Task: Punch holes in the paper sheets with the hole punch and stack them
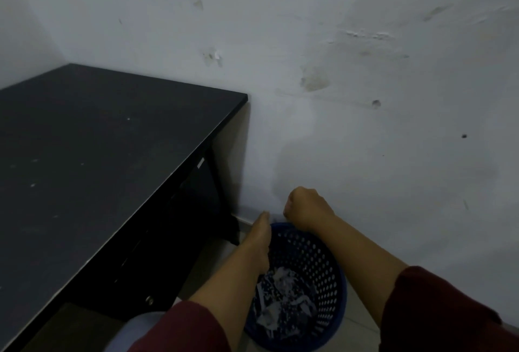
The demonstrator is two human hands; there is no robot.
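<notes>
No hole punch and no whole paper sheets are in view. A blue perforated waste basket (334, 281) stands on the floor beside the table, with torn paper scraps (280, 295) in its bottom. My left hand (259, 239) is stretched out flat over the basket's left rim, seen edge-on, and nothing shows in it. My right hand (306, 208) hovers above the far rim, curled into a fist with the knuckles up; its palm side is hidden. Both arms wear dark red sleeves.
A black table (98, 141) fills the left side, its right edge close to the basket, with a dark drawer unit (168, 239) underneath. A marked white wall (365, 98) rises right behind the basket. A pale blue rounded object (140, 329) sits at the bottom.
</notes>
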